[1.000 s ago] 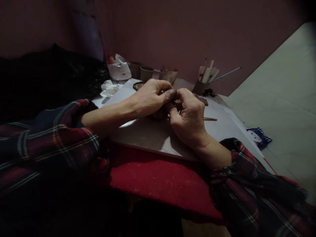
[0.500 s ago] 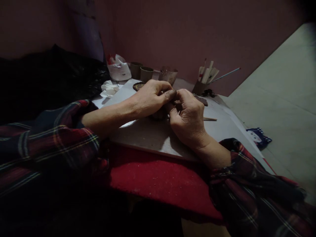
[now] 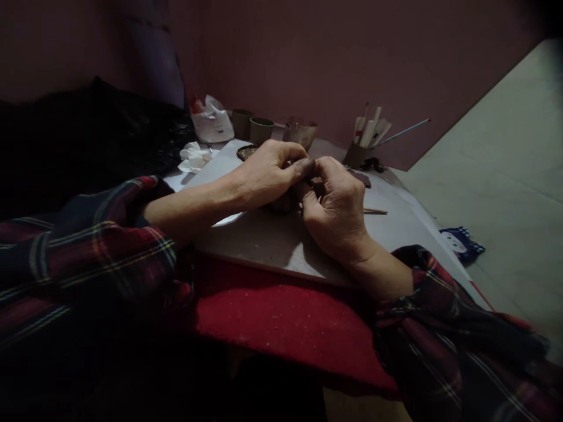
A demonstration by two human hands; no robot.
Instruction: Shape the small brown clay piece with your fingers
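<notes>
Evidently, things are ringing the work area so that its middle is staying free for the hands. At the far left a black bag [image 3: 145, 132] is slumping; beside it, a tissue [image 3: 193, 157] is lying crumpled near a white pouch [image 3: 214, 127]. Two cups [image 3: 261, 130] are standing upright by the wall, probably out of the elbows' way. A dish [image 3: 245, 153] is sitting just beyond the left hand [image 3: 268, 174], which is curling inward, its smeared thumb and fingers pinching a small brown piece [image 3: 317, 185]. That piece is resting between the two hands, above the board [image 3: 259, 241], mostly hiding behind the fingers; the close grip is probably steadying it. Behind, a glass [image 3: 303, 136] is standing. The right hand [image 3: 338, 205] is bending its thumb and forefinger round the piece's other side, pinching it too, so both hands are likely sharing the support. Farther right, a holder [image 3: 354, 157] is keeping its brushes and flat sticks upright, presumably for easy picking. A brown slab [image 3: 362, 179] is lying flat behind the right hand, while a thin stick [image 3: 376, 211] is poking out beside it, within reach on the worktop [image 3: 433, 235].
</notes>
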